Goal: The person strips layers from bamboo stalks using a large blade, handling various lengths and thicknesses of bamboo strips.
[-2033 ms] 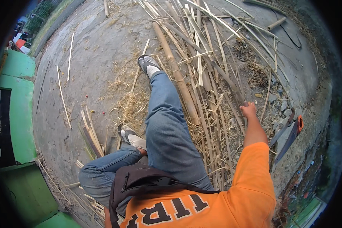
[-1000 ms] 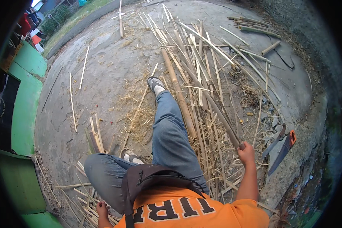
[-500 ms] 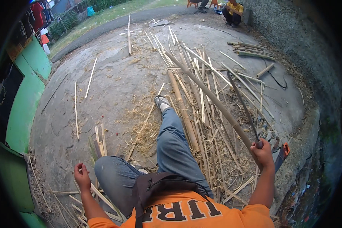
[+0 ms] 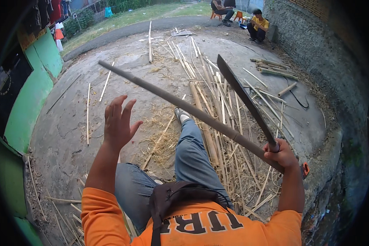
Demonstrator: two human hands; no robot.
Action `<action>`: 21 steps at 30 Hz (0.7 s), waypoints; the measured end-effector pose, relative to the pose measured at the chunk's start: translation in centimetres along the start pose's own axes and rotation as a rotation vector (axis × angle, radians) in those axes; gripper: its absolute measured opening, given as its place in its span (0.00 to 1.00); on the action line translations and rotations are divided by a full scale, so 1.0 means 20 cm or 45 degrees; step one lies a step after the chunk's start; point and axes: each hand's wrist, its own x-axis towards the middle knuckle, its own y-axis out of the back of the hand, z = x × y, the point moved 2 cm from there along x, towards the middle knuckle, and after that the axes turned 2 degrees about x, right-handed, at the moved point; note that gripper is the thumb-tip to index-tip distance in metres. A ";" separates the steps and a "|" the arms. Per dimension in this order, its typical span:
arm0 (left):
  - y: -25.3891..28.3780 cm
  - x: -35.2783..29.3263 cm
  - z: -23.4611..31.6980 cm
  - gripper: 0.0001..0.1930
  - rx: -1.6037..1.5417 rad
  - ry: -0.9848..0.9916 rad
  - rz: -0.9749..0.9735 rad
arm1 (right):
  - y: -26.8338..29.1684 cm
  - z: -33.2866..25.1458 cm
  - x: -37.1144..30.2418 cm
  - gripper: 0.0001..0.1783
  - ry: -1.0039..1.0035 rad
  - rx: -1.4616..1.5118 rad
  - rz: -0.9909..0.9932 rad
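My right hand [image 4: 283, 155] grips a machete [image 4: 247, 99] by its handle, the dark blade slanting up and away to the left. The same hand also holds the near end of a long bamboo pole [image 4: 184, 106]. That pole runs across in front of me, its far tip raised toward the left. My left hand [image 4: 119, 121] is lifted, empty, with its fingers spread, below the pole's far part and not touching it. Under the pole and machete lie many split bamboo strips [image 4: 217, 98] and a thicker bamboo pole [image 4: 209, 139] on the ground.
An orange-handled tool [image 4: 305, 169] shows beside my right wrist. Cut bamboo lengths [image 4: 276, 70] lie by the rough wall [image 4: 315, 53]. Pale shavings [image 4: 164, 143] surround my outstretched foot [image 4: 182, 115]. Two people sit at the far right; a green wall [image 4: 28, 102] stands left.
My left hand has risen and moved forward, its fingers spreading. The bamboo pole has swung left, its far end now raised over the ground. The machete's blade has tilted left too.
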 end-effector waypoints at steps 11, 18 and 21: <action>0.16 -0.06 -0.27 0.25 -0.124 -0.204 -0.013 | -0.12 -0.11 -0.04 0.13 -0.036 -0.016 -0.412; 0.33 -0.33 -0.35 0.23 -0.107 -0.036 -0.268 | -0.03 -0.27 0.01 0.11 0.123 -0.090 -0.126; 0.42 -0.52 -0.36 0.22 -0.062 0.174 -0.434 | 0.06 -0.43 -0.01 0.08 0.109 -0.169 0.098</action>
